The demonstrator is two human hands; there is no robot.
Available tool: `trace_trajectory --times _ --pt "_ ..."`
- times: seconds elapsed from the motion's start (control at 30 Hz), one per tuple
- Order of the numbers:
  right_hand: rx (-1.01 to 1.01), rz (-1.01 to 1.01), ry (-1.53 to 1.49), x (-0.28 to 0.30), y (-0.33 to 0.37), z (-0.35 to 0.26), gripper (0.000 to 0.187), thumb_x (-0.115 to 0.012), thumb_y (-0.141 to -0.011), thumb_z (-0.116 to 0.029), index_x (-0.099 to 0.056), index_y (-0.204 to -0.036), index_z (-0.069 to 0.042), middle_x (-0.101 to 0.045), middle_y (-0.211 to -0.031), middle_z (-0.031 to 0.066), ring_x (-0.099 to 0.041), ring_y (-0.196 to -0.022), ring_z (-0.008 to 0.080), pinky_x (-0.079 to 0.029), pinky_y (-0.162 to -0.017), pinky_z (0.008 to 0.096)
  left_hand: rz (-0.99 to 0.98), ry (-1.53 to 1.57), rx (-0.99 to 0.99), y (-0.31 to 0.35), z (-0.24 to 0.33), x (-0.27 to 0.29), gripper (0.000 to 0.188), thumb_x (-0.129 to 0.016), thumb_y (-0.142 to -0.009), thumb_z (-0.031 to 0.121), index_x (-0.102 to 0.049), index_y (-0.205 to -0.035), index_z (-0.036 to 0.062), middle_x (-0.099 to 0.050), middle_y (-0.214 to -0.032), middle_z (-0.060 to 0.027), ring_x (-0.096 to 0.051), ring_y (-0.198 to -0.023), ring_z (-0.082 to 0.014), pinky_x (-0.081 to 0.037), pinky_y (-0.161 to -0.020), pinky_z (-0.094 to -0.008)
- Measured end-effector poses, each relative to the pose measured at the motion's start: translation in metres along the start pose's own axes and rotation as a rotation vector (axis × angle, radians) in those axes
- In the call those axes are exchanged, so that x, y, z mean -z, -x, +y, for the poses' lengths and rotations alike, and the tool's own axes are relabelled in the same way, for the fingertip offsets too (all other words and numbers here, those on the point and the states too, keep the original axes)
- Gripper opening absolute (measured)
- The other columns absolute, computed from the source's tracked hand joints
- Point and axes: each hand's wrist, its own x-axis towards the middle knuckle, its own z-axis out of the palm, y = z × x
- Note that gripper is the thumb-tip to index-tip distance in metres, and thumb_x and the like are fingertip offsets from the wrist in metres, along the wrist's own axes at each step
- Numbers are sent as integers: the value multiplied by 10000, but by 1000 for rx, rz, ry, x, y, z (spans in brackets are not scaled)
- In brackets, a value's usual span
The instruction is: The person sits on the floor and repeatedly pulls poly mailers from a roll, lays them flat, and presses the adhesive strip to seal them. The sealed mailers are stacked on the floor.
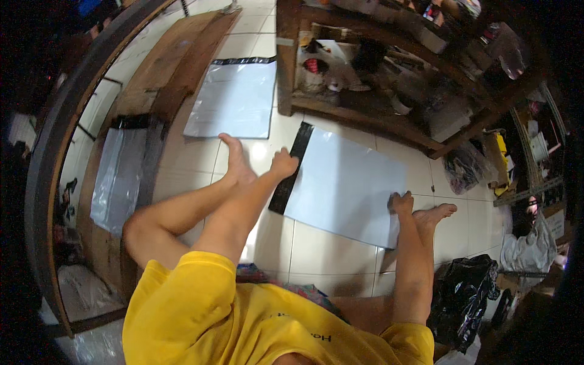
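A white plastic mailing bag (347, 182) with a black strip along its left edge is spread out in front of me, above or on the tiled floor; I cannot tell if it touches. My left hand (284, 163) is closed at the black strip, fingers curled on the edge. At the opposite edge, my right hand (401, 204) grips the bag's right side with its fingers bent. A second white mailing bag (234, 100) with a black top strip lies flat on the floor beyond my left foot.
On a wooden plank (176, 61) at left rests a stack of mailing bags (118, 176). A cluttered wooden shelf (365, 125) stands ahead. At right are a crumpled black plastic bag (465, 292), a clear plastic bag (465, 167) and a whitish sack (529, 246). My bare feet flank the held bag.
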Motion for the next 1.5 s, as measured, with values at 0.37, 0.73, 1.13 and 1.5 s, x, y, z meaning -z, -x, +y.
trace_trajectory --times 0.37,0.73,1.13,1.5 --pt "404 -305 -607 31 90 -228 564 -678 -891 -386 -605 -1270 25 -694 -1135 235 -660 -1088 342 -495 -962 405 327 -120 -51 -59 -95 221 480 -612 -845 375 -673 -1145 5 -683 -1131 -247 -645 -1100 -383 -494 -943 -452" --pt "354 -504 -367 -93 142 -422 587 -679 -885 -357 -581 -1241 99 -689 -1078 229 -677 -927 291 -532 -804 380 526 -314 295 -107 -268 277 653 -617 -851 384 -499 -1356 -13 -515 -1375 -247 -494 -1276 -414 -402 -1092 -491" --pt "96 -475 -312 -195 90 -481 353 -677 -860 -248 -634 -945 92 -639 -760 154 -567 -482 220 -408 -386 362 204 -218 469 -147 -243 277 607 -662 -809 300 -528 -1280 -58 -489 -1368 -286 -484 -1276 -440 -441 -1053 -519" --pt "-29 -610 -647 -173 99 -486 169 -640 -922 -182 -603 -913 -18 -578 -772 55 -546 -630 177 -497 -570 354 254 366 421 -180 -255 280 579 -688 -737 234 -565 -1188 -108 -598 -1243 -269 -611 -1124 -397 -514 -955 -415"
